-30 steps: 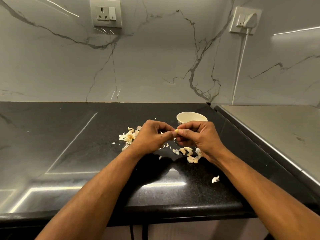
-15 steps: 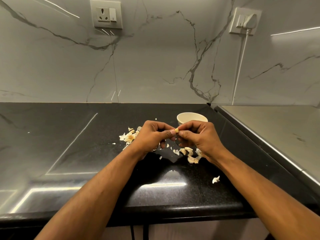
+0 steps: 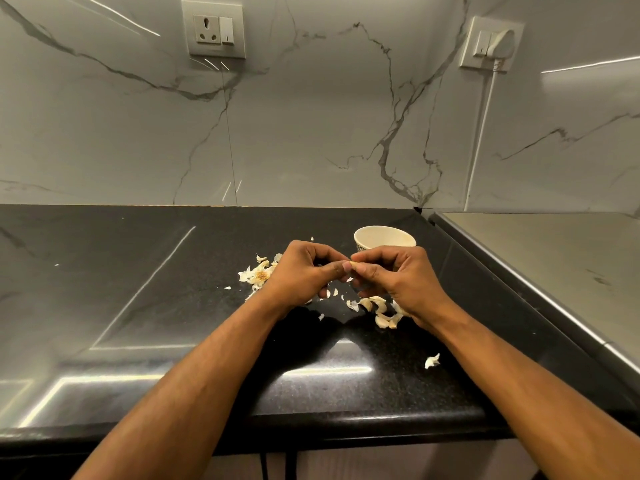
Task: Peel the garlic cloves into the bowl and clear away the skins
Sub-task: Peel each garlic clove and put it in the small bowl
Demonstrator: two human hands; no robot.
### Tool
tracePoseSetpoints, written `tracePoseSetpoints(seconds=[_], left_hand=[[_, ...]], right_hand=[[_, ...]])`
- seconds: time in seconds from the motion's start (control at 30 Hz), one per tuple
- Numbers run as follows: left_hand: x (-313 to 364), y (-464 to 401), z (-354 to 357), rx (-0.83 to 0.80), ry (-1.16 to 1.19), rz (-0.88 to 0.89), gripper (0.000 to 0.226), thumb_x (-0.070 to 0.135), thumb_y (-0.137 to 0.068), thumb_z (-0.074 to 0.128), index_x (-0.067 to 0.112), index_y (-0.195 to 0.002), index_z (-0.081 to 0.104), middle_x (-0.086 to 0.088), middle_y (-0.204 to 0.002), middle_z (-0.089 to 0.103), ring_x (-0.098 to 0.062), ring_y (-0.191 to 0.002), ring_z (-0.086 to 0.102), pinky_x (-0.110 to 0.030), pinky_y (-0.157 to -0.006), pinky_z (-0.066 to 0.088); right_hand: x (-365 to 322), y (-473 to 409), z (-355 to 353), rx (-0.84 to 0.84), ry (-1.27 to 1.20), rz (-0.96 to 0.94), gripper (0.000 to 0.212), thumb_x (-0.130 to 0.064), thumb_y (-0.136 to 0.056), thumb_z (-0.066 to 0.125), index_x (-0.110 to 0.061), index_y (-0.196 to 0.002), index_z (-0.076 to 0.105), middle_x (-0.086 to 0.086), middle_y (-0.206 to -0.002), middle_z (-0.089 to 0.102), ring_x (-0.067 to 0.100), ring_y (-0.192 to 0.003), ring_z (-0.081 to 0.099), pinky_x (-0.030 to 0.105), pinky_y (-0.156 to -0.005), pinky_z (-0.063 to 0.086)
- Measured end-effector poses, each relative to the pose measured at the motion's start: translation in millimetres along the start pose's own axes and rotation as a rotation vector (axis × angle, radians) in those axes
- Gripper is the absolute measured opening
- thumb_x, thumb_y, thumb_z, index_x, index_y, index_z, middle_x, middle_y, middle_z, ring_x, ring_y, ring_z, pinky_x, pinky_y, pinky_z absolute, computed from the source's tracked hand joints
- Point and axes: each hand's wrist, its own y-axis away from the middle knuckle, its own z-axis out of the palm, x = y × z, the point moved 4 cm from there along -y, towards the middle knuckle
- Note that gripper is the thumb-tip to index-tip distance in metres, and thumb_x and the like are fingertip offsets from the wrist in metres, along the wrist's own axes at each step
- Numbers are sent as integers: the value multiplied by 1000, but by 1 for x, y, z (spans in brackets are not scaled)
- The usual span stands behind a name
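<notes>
Fingertips of the left hand [image 3: 300,271] and right hand [image 3: 398,276] meet, curled, pinching one garlic cloves [image 3: 354,264] piece just above the bench [image 3: 138,306]. Loose skins [image 3: 379,308] lie beneath them. The bowl [image 3: 383,237] stands behind the right hand, near the bench's back right corner.

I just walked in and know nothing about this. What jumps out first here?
Two bare hands meet over the black counter: the left hand and right hand pinch a small garlic clove between their fingertips. Pale garlic skins lie scattered on the counter around and under the hands. Just behind the right hand stands a cream bowl; its contents are hidden.
</notes>
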Motion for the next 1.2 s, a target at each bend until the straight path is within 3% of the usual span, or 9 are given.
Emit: tracePoseSetpoints(seconds=[0.27, 0.4, 0.57, 0.73, 0.9, 1.07, 1.2], left_hand=[[1, 0, 0, 27, 13, -10, 9, 8, -88, 67, 4, -87, 75, -9, -72, 70, -12, -48, 51, -20, -46, 43], [1, 0, 2, 30, -16, -32, 9, 2, -84, 67, 2, -78, 73, -13, -68, 69, -9, -50, 52, -19, -47, 44], [1, 1, 3, 43, -110, 67, 9, 0, -79, 69, 5, -71, 70, -4, -58, 63, -9, -48, 49, -22, -48, 42], [5, 2, 3, 73, -80, 155, 16, -1, -78, 68, 9, -67, 66, -3, -55, 59, -5, -46, 44, -19, -47, 37], [8, 3, 4, 80, 85, 126, 17, -7, -83, 60, 5, -70, 63, 10, -49, 50, -5, -46, 38, -19, -46, 32], [6, 2, 3, 90, 133, 116, 18, -4, -85, 62, 8, -72, 66, 9, -49, 49, -8, -48, 38, -22, -47, 31], [6, 2, 2, 99, 105, 115, 17, -3, -85, 62, 8, -73, 67, 9, -52, 51, -8, -50, 41, -22, -47, 35]], right_hand=[[-2, 1, 0, -7, -4, -4, 14, -4, -81, 73, -4, -94, 73, 14, -83, 75, 27, -75, 74, 38, -71, 62], [-4, 2, 3, -31, 132, -90, 15, -1, -82, 74, -14, -90, 75, 7, -82, 75, 21, -74, 73, 31, -69, 61], [-4, 2, 4, -34, 237, -187, 19, 0, -82, 75, -15, -92, 75, 1, -82, 75, 19, -73, 72, 32, -71, 61], [-6, 3, 4, -26, 53, -117, 16, 1, -80, 74, -10, -91, 75, 9, -81, 75, 20, -72, 73, 28, -68, 61], [-6, 2, 2, -42, -226, 13, 14, -3, -76, 70, -3, -89, 74, 14, -76, 73, 22, -69, 72, 30, -64, 61], [-2, 0, 3, -83, -357, 84, 14, -2, -77, 66, -6, -86, 76, 16, -78, 72, 22, -67, 71, 29, -60, 60], [-1, 0, 4, -97, -379, 101, 22, -4, -79, 64, -5, -100, 70, 15, -79, 71, 22, -67, 69, 31, -59, 60]])
